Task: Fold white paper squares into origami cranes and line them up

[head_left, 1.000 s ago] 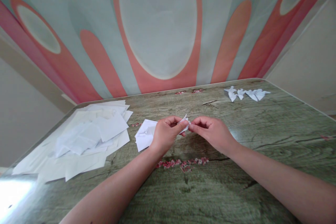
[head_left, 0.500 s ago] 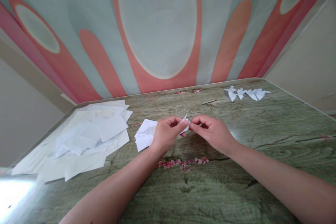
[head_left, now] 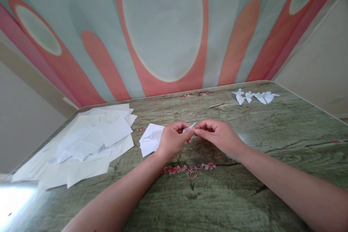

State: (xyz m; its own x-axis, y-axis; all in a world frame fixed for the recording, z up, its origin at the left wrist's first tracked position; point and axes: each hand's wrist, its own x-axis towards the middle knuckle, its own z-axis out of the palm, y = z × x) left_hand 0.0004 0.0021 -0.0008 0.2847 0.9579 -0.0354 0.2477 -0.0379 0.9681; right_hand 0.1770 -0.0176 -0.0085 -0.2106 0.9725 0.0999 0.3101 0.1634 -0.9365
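Left hand (head_left: 172, 138) of mine holds the small folded paper (head_left: 188, 128) in a narrow pinch, thumb uppermost, while my right hand (head_left: 219, 134) closes thumb and forefinger on its right end, over the middle of the table (head_left: 231, 195). For a clean fold, I judge it best to keep the left pinch steady and let only the right fingertips work, lightly, since paper this small could crumple or tear. Just beside my left hand lies another folded piece (head_left: 146, 148), partly covered by it; the pile of sheets (head_left: 114, 132) is farther left, the folded paper figures (head_left: 261, 98) well apart at far right. My fingers hide most of the paper, so its full shape and whatever the right fingertips cover, I cannot make out.
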